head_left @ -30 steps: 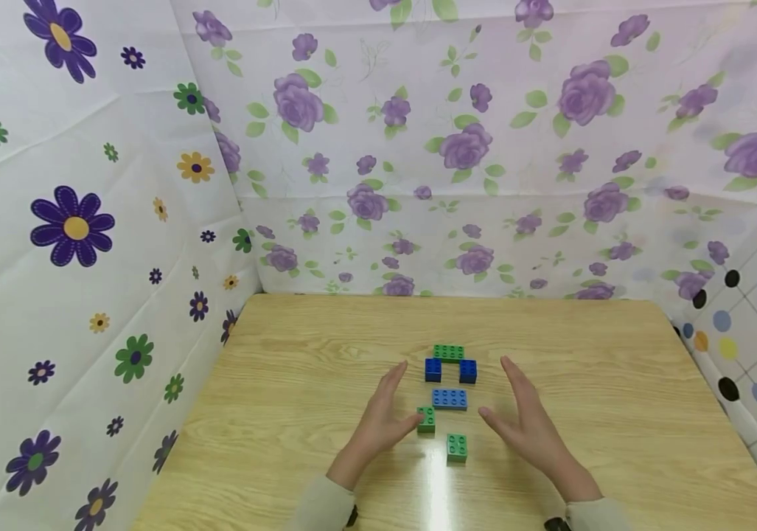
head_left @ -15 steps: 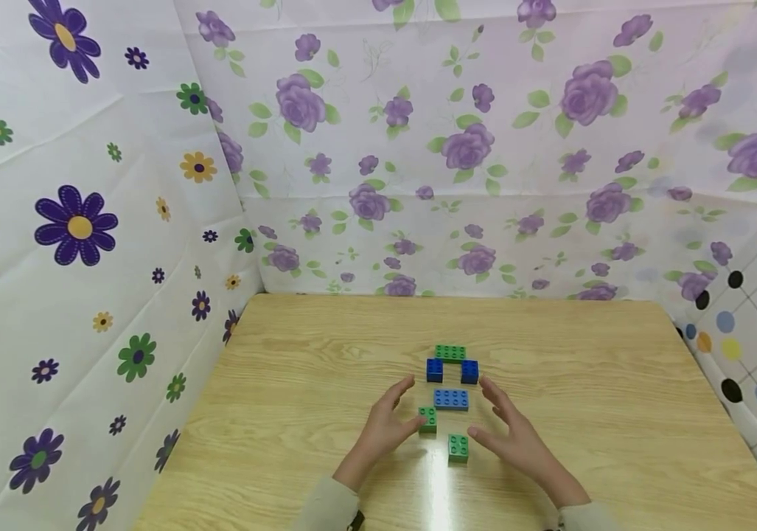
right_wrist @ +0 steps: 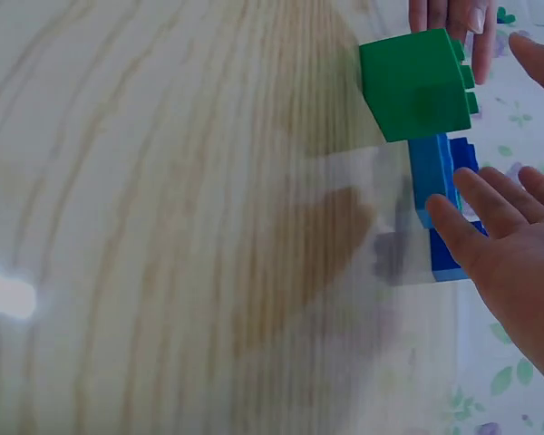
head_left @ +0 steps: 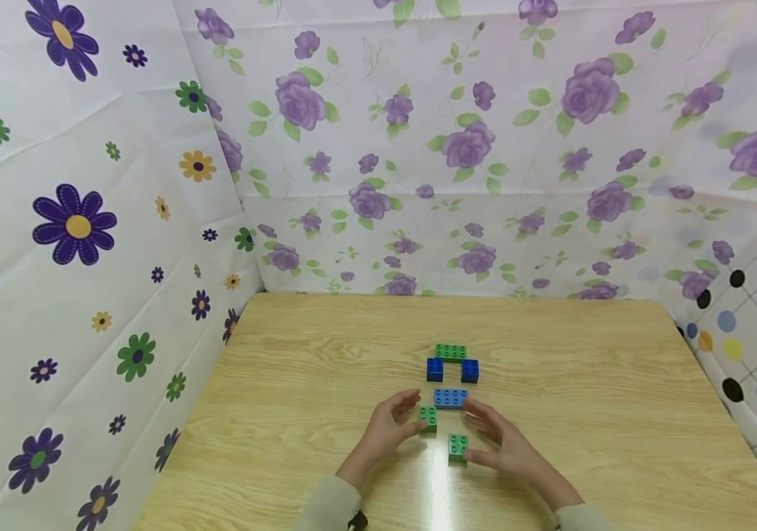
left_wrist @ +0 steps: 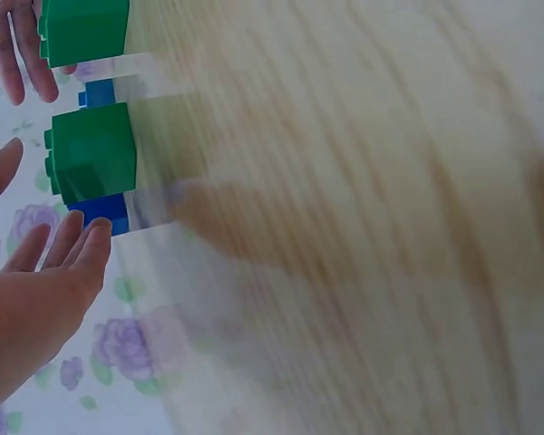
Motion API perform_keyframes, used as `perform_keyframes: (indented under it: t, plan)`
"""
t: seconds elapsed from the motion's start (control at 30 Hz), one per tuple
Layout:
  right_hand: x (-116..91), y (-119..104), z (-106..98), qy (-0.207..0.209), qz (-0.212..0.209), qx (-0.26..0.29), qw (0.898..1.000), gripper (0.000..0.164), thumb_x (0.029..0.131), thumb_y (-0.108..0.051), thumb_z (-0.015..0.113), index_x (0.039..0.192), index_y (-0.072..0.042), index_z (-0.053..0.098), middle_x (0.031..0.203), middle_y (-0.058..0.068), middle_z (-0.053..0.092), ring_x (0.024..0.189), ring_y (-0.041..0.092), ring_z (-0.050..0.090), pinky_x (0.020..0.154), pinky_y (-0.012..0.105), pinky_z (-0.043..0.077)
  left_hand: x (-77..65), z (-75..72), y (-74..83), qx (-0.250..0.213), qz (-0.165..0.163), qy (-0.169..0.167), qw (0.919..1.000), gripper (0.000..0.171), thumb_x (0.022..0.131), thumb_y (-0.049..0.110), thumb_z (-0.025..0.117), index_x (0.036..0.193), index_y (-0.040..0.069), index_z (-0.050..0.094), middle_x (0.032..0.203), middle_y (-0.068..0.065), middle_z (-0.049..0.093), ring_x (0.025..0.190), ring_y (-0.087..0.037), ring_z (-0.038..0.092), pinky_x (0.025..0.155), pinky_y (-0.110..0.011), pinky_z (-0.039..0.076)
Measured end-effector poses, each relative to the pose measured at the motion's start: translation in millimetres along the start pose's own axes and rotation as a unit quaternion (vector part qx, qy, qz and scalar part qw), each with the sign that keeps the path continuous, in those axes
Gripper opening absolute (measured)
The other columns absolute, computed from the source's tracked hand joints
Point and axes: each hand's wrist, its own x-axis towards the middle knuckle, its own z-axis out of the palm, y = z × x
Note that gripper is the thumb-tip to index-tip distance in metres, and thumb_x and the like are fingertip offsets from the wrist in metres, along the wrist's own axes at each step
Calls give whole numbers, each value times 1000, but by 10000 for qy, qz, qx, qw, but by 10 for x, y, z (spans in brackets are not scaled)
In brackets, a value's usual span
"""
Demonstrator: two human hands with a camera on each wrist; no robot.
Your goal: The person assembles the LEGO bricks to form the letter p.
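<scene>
My left hand [head_left: 385, 429] is beside a small green toy brick [head_left: 427, 419], fingers apart and slightly bent, the thumb tip overlapping the brick's edge in the head view. A gap shows between hand and green brick [left_wrist: 95, 152] in the left wrist view. My right hand [head_left: 503, 446] stands around the right side of a second small green brick [head_left: 458, 447]. Its thumb is close to that brick; whether it touches cannot be told. The right fingers [right_wrist: 491, 210] stretch past the green brick [right_wrist: 417, 86], near a long light-blue brick [head_left: 449, 398].
Two small dark-blue bricks [head_left: 434, 369] stand side by side behind the light-blue one. A long green brick [head_left: 450, 352] lies behind them. All are on a wooden table [head_left: 312, 354] with floral cloth [head_left: 418, 243] hanging behind and at the sides.
My right hand has moved left and nearer, from beyond the bricks to the front green brick. The left hand's fingers have bent in a little. The bricks stay in place.
</scene>
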Motion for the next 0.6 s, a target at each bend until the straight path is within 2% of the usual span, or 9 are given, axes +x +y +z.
perform_keyframes:
  t: [0.17, 0.27, 0.43, 0.6]
  plan:
    - [-8, 33, 24, -339, 301, 98, 9989, 79, 87, -19, 73, 150, -6, 28, 152, 19, 31, 137, 40, 34, 111, 50, 31, 12, 17, -55, 64, -57, 19, 10000, 55, 85, 1, 71, 135, -3, 49, 136, -23, 51, 128, -36, 46, 109, -45, 37]
    - [-15, 41, 31, -487, 257, 71, 9985, 74, 89, -18, 70, 149, -2, 29, 150, 24, 34, 135, 43, 35, 110, 50, 33, 19, 29, -62, 64, -158, 46, 9998, 51, 85, -1, 71, 132, -3, 52, 135, -23, 52, 128, -37, 46, 109, -45, 38]
    - [-23, 55, 41, -496, 263, 85, 9984, 65, 90, -16, 70, 144, 0, 37, 145, 24, 41, 133, 41, 39, 109, 44, 36, 24, 52, -64, 64, -272, 126, 9995, 46, 84, -2, 71, 127, -3, 56, 131, -22, 55, 127, -36, 48, 108, -44, 40]
    - [-30, 71, 47, -322, 292, -163, 9989, 52, 90, -18, 69, 135, 0, 50, 136, 19, 52, 128, 37, 46, 105, 39, 42, 30, 70, -92, 173, -295, 250, 9991, 41, 84, -3, 71, 123, -3, 59, 125, -18, 59, 122, -34, 52, 106, -43, 42]
